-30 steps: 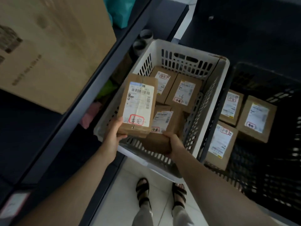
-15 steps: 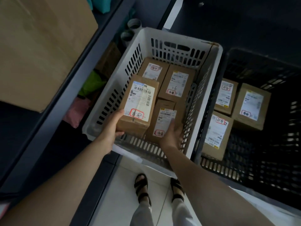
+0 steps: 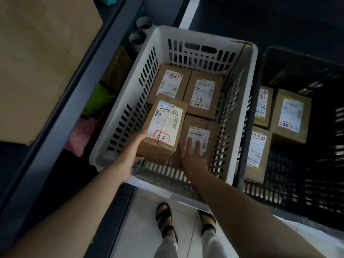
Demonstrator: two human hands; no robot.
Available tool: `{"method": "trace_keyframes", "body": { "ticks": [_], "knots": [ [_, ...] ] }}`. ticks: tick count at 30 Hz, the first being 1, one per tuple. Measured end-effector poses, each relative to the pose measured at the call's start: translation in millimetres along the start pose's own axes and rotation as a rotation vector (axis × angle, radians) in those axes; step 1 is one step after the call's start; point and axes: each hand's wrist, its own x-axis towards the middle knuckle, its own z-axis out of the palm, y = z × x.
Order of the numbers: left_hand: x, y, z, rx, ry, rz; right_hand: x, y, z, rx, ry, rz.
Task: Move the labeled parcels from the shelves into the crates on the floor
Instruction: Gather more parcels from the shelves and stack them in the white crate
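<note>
A white slotted crate (image 3: 130, 112) stands on the floor with several brown labeled parcels inside. My left hand (image 3: 132, 150) grips the near end of one parcel (image 3: 163, 127), held tilted above the crate's near left corner. My right hand (image 3: 193, 155) lies flat with straight fingers on a parcel (image 3: 200, 127) resting at the crate's near right. Two more parcels (image 3: 171, 82) (image 3: 203, 94) lie at the far end. A black crate (image 3: 307, 183) to the right holds three labeled parcels (image 3: 290, 116).
A dark metal shelf frame (image 3: 80, 101) runs along the left, with a large cardboard box (image 3: 37, 62) on it and green and pink bags (image 3: 93, 103) below. My sandalled feet (image 3: 165, 218) stand on pale floor tiles in front of the white crate.
Both hands have sunk deeper into the white crate. The right-hand parcel has come down to the crate's bottom and my right hand has flattened on top of it. The left parcel is lower.
</note>
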Motion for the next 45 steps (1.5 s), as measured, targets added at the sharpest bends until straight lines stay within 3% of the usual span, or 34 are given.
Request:
{"method": "trace_keyframes", "body": {
  "ticks": [7,12,15,19,23,29,32,36,42,45],
  "knots": [
    [2.7,12.7,4.4,0.031,-0.061,0.029,-2.5,5.1,-17.4,0.062,-0.033,-0.004],
    [-19.0,29.0,20.6,0.009,-0.082,0.074,-30.2,16.7,-60.6,0.299,0.302,-0.027],
    [-39.4,44.3,41.2,-0.03,-0.109,0.136,-56.1,26.6,-89.6,0.664,0.49,-0.016],
    [-69.2,71.1,82.7,-0.067,-0.182,0.225,-99.8,52.8,-125.3,1.397,0.621,0.036],
    [-92.3,85.3,137.0,-0.008,-0.265,0.255,-123.0,104.5,-134.6,1.658,0.594,0.023],
    [-119.0,60.4,243.9,0.165,-0.319,0.33,-158.8,215.8,-105.9,1.593,0.559,0.097],
    [-127.8,37.1,300.2,0.304,-0.324,0.337,-175.5,271.7,-75.7,1.622,0.494,0.19],
    [-134.2,2.8,362.1,0.542,-0.326,0.369,-188.8,325.3,-33.5,1.474,0.419,0.346],
    [-119.5,-45.2,395.2,0.867,-0.367,0.186,-176.6,346.7,16.1,1.397,0.112,0.495],
    [-107.3,-61.0,393.1,0.912,-0.406,0.142,-165.6,342.9,33.4,1.416,0.082,0.506]
  ]
}}
